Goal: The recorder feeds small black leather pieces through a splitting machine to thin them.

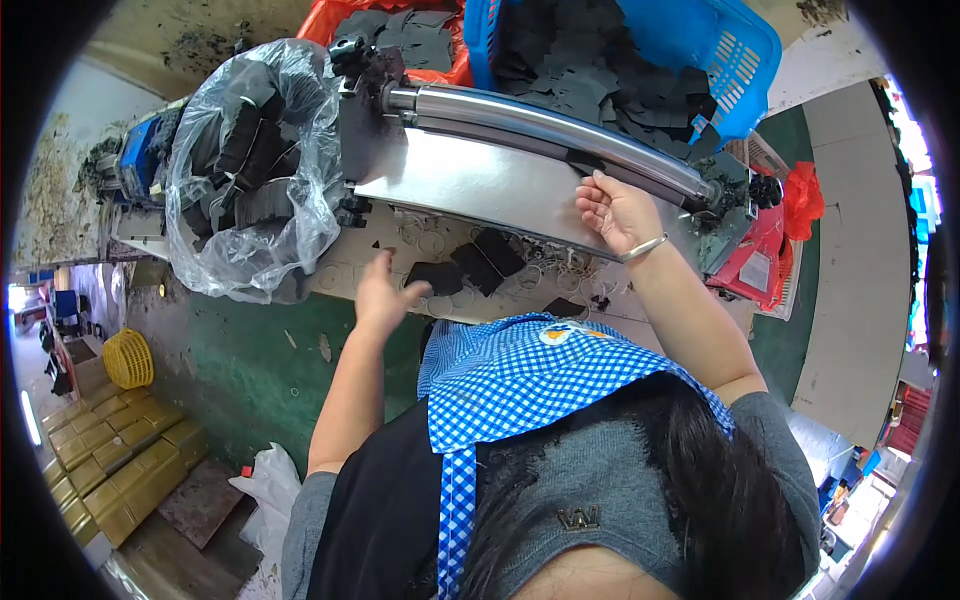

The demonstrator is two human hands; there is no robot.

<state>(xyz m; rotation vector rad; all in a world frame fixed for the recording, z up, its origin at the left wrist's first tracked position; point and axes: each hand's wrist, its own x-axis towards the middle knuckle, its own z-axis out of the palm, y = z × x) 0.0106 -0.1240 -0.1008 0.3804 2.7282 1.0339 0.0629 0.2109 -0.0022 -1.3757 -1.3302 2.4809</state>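
Note:
My right hand [620, 212] is over the smooth metal plate [470, 180] of a roller machine, fingers curled in. Its thumb and forefinger meet the end of a small black flat piece [584, 160], which lies against the long shiny metal roller [560, 125]. My left hand [382, 295] is in front of the plate with fingers spread and nothing in it. Close to its fingertips, several black flat pieces [488, 262] lie on the littered bench surface below the plate, among pale rings and scraps.
A clear plastic bag [315, 215] of black pieces stands left of the roller. Behind it are a red-lined container [330, 18] and a blue basket [745, 70], both holding dark flat pieces. Farther off are a yellow basket [128, 358] and stacked golden boxes [130, 450].

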